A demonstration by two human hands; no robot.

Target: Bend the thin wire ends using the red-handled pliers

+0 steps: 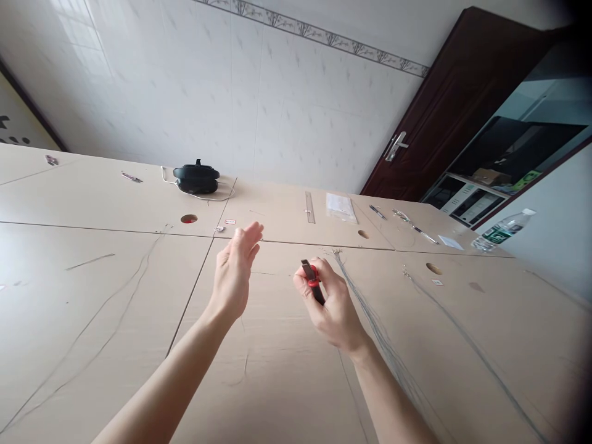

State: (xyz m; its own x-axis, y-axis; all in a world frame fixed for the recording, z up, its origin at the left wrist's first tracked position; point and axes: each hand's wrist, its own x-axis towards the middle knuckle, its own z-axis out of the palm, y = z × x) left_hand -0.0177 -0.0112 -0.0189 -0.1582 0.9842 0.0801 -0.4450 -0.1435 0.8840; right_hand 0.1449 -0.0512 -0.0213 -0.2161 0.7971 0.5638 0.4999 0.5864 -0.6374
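- Table point(282, 357): far edge lies along the wall point(185, 92), well beyond the strands point(372, 319); a seam point(287, 243) crosses just past their far end.
- Room for moving: gap between the hands, left of the strands.
- Left hand point(235, 274): farther left of the strands, reaching forward, fingers extended and close together.
- Right hand point(333, 305): just left of the strands, curled, fingers clamped on the tool point(314, 285), its tip pointing away.
- Bottle point(503, 230): well right of the strands.

The wire bundle point(369, 310) is laid on the table point(139, 327), before the packet point(341, 208) and left of the bottle point(504, 231).
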